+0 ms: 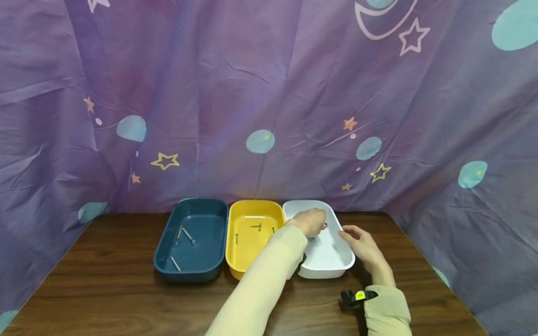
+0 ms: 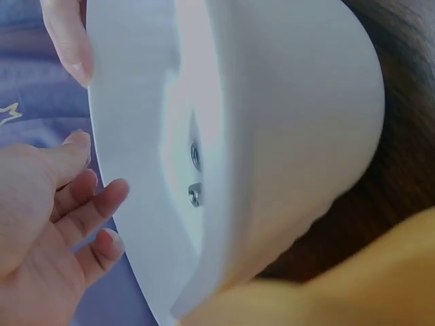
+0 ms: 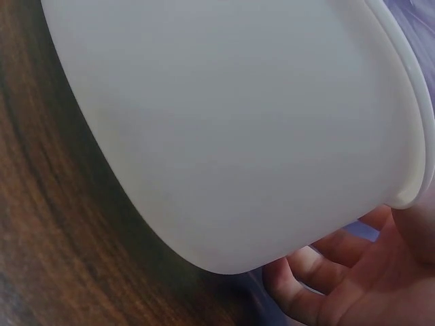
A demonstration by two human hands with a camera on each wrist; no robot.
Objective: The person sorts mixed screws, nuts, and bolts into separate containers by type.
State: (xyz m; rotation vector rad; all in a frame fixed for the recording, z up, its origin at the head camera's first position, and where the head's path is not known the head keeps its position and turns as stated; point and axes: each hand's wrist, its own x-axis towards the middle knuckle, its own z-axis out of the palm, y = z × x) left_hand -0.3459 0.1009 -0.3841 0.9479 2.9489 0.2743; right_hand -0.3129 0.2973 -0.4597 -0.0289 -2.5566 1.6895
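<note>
My left hand (image 1: 310,221) reaches into the white bin (image 1: 322,261). In the left wrist view its fingers are loosely bent, thumb apart, and nothing shows between them. Two small metal nuts, one of them a silver nut (image 2: 195,195), lie on that bin's floor. My right hand (image 1: 364,248) is at the bin's right side, thumb at the rim and fingers bent against the outer wall (image 3: 231,149); part of that hand is cut off in the right wrist view.
Touching the white bin on its left is a yellow bin (image 1: 248,254) with several small screws. Further left, a dark blue bin (image 1: 201,266) contains long bolts (image 1: 189,236). All stand on a brown wooden table (image 1: 105,280) before a purple patterned cloth (image 1: 227,102).
</note>
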